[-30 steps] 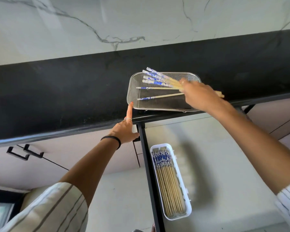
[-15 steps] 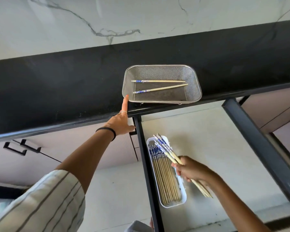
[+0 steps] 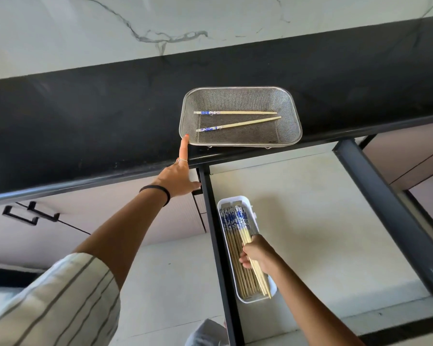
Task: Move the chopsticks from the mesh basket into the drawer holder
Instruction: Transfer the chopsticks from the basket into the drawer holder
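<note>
Right hand (image 3: 256,255) now lowering its gripped chopstick bundle (image 3: 245,236) into holder (image 3: 254,216), lower center; left hand (image 3: 179,176) flat, fingertip on mesh basket (image 3: 295,116); 2 chopsticks (image 3: 235,118) remain.

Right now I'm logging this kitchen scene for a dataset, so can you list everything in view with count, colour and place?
mesh basket: one, silver, on the counter's front edge.
loose chopsticks: two, pale wood with blue-and-white ends, lying in the mesh basket.
counter: one, black, across the middle.
wall: one, white marble with grey veins, behind the counter.
drawer: one, open, pale inside with dark rails, below the basket.
holder: one, white, at the drawer's left side, full of matching chopsticks.
held bundle: several chopsticks, over the holder.
cabinet handles: two, black, lower left.
left hand: forefinger touches the basket's corner.
right hand: grips the held bundle.
</note>
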`<state>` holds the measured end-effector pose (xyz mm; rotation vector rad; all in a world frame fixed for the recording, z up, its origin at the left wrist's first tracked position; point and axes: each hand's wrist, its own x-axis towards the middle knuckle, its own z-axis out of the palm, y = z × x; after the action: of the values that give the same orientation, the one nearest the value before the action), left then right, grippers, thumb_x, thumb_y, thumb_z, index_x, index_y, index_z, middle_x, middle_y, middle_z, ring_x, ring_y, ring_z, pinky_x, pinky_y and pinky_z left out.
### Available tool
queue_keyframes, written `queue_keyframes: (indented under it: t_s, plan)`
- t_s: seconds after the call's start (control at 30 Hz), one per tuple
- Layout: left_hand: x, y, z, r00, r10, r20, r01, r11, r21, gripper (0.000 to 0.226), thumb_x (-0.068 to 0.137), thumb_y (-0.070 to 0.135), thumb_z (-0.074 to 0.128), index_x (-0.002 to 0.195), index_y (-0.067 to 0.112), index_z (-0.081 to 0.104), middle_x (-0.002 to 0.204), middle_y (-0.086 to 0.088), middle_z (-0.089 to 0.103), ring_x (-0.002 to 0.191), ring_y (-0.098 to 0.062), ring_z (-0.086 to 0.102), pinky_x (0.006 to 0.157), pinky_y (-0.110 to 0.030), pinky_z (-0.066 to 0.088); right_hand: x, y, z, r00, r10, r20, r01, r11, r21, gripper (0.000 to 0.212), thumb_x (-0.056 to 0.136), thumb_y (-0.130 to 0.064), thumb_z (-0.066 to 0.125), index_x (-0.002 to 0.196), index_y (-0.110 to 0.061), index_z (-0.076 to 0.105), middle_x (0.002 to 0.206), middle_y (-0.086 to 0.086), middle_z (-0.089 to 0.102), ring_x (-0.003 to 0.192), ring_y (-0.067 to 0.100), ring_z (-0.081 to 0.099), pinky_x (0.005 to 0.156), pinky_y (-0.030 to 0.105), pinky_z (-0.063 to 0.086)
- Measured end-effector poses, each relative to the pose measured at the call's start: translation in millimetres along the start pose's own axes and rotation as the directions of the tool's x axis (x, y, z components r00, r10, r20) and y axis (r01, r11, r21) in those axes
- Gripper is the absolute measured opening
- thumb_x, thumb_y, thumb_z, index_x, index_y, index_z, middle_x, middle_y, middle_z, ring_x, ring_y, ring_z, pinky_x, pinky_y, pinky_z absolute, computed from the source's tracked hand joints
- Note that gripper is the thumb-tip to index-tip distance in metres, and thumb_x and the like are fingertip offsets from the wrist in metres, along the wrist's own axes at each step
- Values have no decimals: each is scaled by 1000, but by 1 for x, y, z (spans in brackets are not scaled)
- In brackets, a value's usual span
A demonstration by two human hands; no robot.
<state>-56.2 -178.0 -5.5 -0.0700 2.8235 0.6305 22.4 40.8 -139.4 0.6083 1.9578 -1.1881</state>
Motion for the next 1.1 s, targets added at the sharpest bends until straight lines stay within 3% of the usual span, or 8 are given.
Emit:
queue_keyframes:
  t_s: [0.1,0.2,0.33,0.47,0.67,0.8,0.93,1.1]
  plan:
    - [0,0,1,1000,5,-6,-5,1000,9,121,84,18,70,137,26,-39,72,-5,56,52,-14,53,65,-34,54,2,-1,4,999,-1,-40,0,999,-34,48,91,2,41,138,-6,35,104,15,59,63,15,59,46,24,50]
    - [1,-2,2,1000,6,0,-6,1000,11,122,83,18,71,137,27,-38,78,-8,59,52,-15,53,69,-37,56,4,1,7,994,-42,-100,32,994,-101,53,86,7,43,138,-1,38,111,16,58,66,21,61,42,23,43]
    - [2,-4,1,1000,8,-8,-8,1000,18,122,82,17,71,140,27,-36,101,-19,66,58,-19,60,71,-39,57,4,5,14,976,-108,-190,56,964,-259,50,83,7,46,133,2,45,132,21,55,113,32,61,80,29,55]
    - [2,-5,2,1000,4,-9,-4,1000,28,122,82,17,71,140,27,-36,119,-22,62,65,-24,66,72,-40,58,6,13,21,952,-211,-219,134,938,-320,45,79,11,44,123,3,50,129,20,54,113,33,58,93,38,53]
    - [1,-6,1,1000,11,-11,-11,1000,2,121,82,13,71,141,29,-34,123,-23,59,68,-26,67,75,-43,57,2,22,25,896,-384,-221,254,854,-454,44,80,12,39,119,-3,51,124,15,56,110,30,59,93,38,52]
    - [2,-7,0,1000,14,-3,-14,1000,-6,120,82,13,71,142,28,-32,108,-14,61,66,-26,66,73,-42,58,-2,27,27,879,-445,-172,267,757,-596,64,87,7,32,146,-16,28,150,12,31,137,29,36,106,39,40]
    - [1,-7,-1,1000,6,11,-6,1000,3,120,83,14,70,141,30,-34,99,0,40,60,-23,61,71,-42,58,-6,34,31,883,-461,-90,272,658,-702,65,91,9,28,150,-18,22,160,11,12,147,29,14,116,39,27]
    - [1,-7,-1,1000,9,18,-9,1000,6,120,83,14,70,140,32,-34,98,-1,40,65,-27,66,73,-44,57,-11,49,36,853,-513,-98,278,605,-746,62,90,8,31,148,-12,23,156,9,20,144,30,23,113,37,31]
